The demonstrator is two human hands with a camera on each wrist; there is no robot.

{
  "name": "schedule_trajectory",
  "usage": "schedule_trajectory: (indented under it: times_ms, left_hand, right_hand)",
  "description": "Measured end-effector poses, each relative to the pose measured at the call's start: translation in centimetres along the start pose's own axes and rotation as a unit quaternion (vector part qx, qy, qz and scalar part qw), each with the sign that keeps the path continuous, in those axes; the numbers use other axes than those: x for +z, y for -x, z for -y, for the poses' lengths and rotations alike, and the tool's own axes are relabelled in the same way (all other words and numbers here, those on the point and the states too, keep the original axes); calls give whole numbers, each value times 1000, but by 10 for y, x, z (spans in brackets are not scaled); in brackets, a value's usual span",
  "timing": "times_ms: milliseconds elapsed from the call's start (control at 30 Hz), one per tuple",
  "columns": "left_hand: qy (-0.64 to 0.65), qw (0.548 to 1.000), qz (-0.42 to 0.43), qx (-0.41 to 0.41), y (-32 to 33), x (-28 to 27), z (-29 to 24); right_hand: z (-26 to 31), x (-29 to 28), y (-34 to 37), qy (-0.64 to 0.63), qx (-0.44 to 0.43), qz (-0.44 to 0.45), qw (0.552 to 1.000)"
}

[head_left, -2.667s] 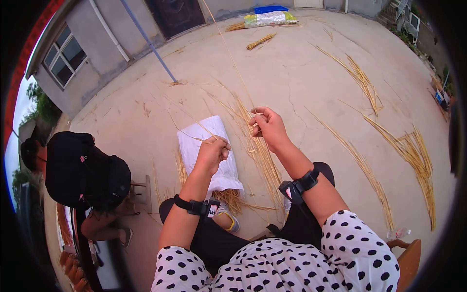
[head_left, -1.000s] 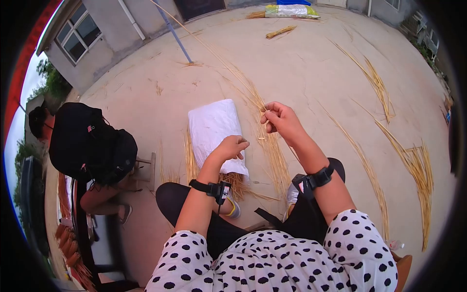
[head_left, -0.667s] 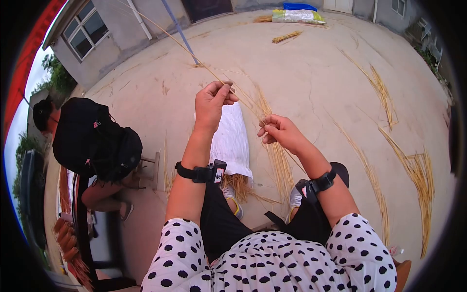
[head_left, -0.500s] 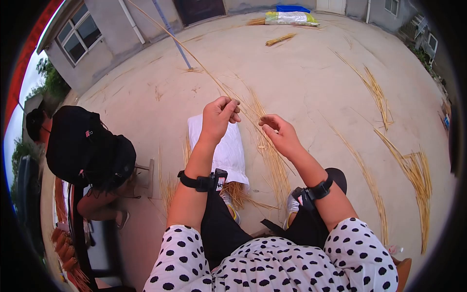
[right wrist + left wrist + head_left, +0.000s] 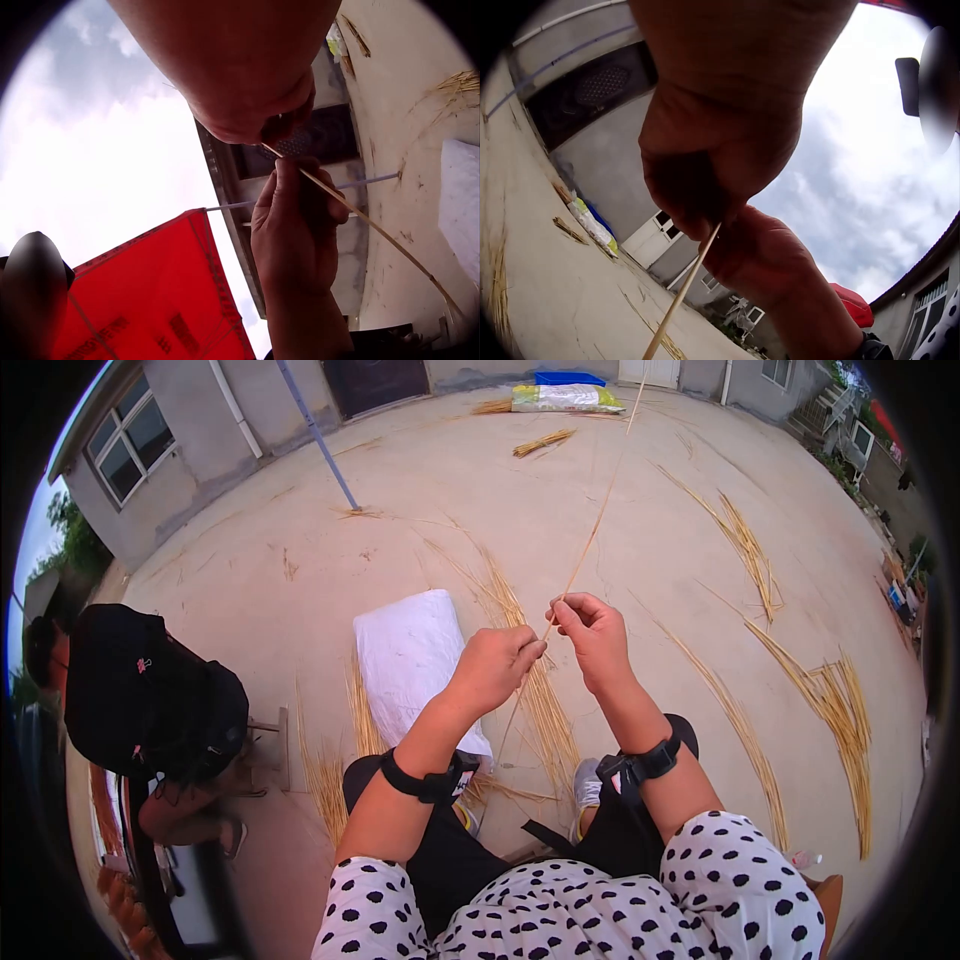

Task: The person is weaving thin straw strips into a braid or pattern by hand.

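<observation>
A long thin straw stalk slants through both hands, its upper length reaching toward the far wall. My left hand pinches it between thumb and fingers. Close above, my right hand pinches the same stalk with thumb and forefinger. In the left wrist view the lower part of the stalk comes out below the left fingers. The right wrist view shows the stalk bending slightly toward its lower end. Below the hands lies a loose pile of straw stalks, beside a white sack.
Straw bundles lie on the concrete at right, and a small bundle lies farther off. A person with a black backpack sits at left. A blue pole stands ahead. A plastic bottle is at lower right.
The left hand has come down beside the right hand. The right fingers, loosely spread half a second ago, now pinch the stalk. Its upper end has swung from left to right.
</observation>
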State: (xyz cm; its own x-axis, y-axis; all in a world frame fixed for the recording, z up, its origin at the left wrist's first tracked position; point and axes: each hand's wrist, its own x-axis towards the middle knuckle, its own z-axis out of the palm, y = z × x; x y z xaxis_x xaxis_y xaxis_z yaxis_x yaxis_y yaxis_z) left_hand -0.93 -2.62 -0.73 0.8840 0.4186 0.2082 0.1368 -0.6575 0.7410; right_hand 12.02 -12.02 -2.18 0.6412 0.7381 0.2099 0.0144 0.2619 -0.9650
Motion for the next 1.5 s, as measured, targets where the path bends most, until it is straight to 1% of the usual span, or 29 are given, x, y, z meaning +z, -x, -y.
schedule_trajectory:
  times_ms: [33, 67, 133, 167, 233, 367, 433, 467, 533, 567, 633, 667, 700, 733, 767, 833, 867, 900, 933, 967, 1033, 1067, 1100, 1133, 1200, 1333, 1367, 1433, 1500]
  left_hand:
    - [-18, 999, -27, 22, 1, -1, 2]
    - [-13, 999, -18, 30, 2, -1, 1]
    - [27, 996, -76, -41, 3, -1, -3]
    - [30, 997, -67, -35, 3, -3, -5]
    - [71, 989, -97, -86, 3, -7, -8]
    - [90, 987, -83, -100, 1, -5, 4]
    - [12, 992, -99, 73, 0, -1, 12]
    - [11, 992, -102, 70, 0, 2, 15]
    - [-175, 959, -193, 112, 0, 4, 3]
    - [-176, 959, -196, 105, -1, 1, 2]
    - [-6, 976, -199, 91, -7, -9, 1]
    - [-8, 976, -203, 83, -7, -13, -2]
    - [99, 973, -202, 52, -7, -16, -8]
    - [205, 958, -201, 21, -6, -17, -10]
    - [222, 946, -232, 31, -7, -17, -9]
    - [226, 943, -246, 4, -4, -24, -12]
    - [230, 939, -256, -15, -3, -27, -12]
    - [238, 933, -271, 15, -4, -27, -8]
    - [238, 932, -272, 12, -3, -28, -5]
    - [272, 927, -257, 1, -2, -29, -5]
    - [307, 921, -240, -9, -2, -29, -6]
    - [310, 926, -215, -25, -1, -28, -7]
    - [313, 930, -189, -42, 0, -27, -8]
    - [314, 930, -188, -41, -1, -24, -6]
    - [269, 952, -147, -11, -1, -18, -2]
    - [257, 957, -128, -36, 0, -19, -6]
    - [254, 958, -130, -34, 0, -20, -10]
    - [323, 922, -205, -56, 0, -21, -20]
    - [328, 922, -198, -54, 0, -24, -15]
  right_hand:
    - [1, -2, -2, -17, 4, -29, 999]
    - [0, -5, -4, -13, 3, -41, 999]
    - [-1, -11, -8, -56, 5, -114, 992]
    - [-1, -14, -10, -54, 3, -125, 991]
    - [-2, -19, -13, -23, -20, -128, 991]
    - [-8, -18, -13, 25, -49, -121, 991]
    - [-9, -13, -9, 88, -98, -97, 987]
    - [-10, -10, -7, 87, -97, -93, 987]
    - [-10, -4, -2, 93, -112, -48, 988]
    - [-12, -1, 0, 93, -109, -41, 989]
    - [-15, 4, 4, 93, -92, 32, 991]
    - [-15, 8, 7, 90, -87, 39, 991]
    - [-11, 10, 11, 122, -82, 72, 987]
    - [-8, 13, 15, 154, -76, 104, 980]
    - [-7, 15, 18, 151, -70, 111, 980]
    - [-6, 15, 20, 269, -83, 168, 945]
    - [-5, 16, 21, 267, -80, 172, 945]
    - [-5, 16, 21, 274, -84, 195, 938]
    - [-5, 17, 21, 281, -90, 216, 931]
    - [-6, 18, 20, 280, -89, 217, 931]
    - [-6, 18, 20, 162, -38, 214, 963]
    - [-6, 18, 19, 162, -38, 213, 963]
    - [-6, 19, 18, 89, -28, 196, 976]
    - [-6, 18, 16, 15, -18, 178, 984]
    - [-5, 16, 13, -3, -12, 176, 984]
    - [-1, 16, 14, -41, 10, 174, 984]
    - [2, 17, 14, -43, 8, 175, 984]
    - [6, 18, 16, 9, 32, 181, 983]
    - [4, 19, 16, 13, 31, 182, 983]
